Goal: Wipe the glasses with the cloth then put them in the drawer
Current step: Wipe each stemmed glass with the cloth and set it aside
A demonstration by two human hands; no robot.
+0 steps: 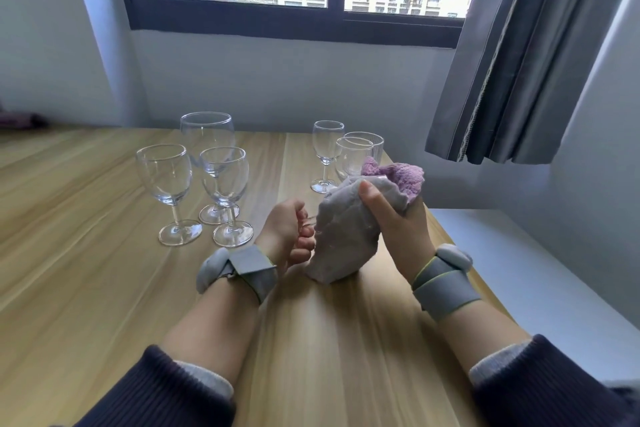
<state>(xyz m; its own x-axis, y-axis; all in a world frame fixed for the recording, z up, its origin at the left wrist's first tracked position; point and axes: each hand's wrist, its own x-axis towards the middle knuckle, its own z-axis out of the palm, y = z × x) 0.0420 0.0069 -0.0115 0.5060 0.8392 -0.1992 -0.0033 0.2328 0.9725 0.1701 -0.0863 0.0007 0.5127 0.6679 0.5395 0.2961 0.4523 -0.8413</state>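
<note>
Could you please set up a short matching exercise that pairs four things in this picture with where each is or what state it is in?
Things:
1. cloth
2. left hand
3. small wine glass
4. curtain

Places or states:
A. hangs at the right of the window
B. stands on the table behind the cloth, beside two tumblers
C. held in the right hand, wrapped round a glass
D. curled round a glass stem

Pairs: 1-C, 2-D, 3-B, 4-A

Left hand (291, 229) sits palm-up, fingers curled in, pinching something thin; right hand (391, 218) is raised beside it, thumb pressed forward, fingers wrapped behind; both forearms reach forward.
</note>
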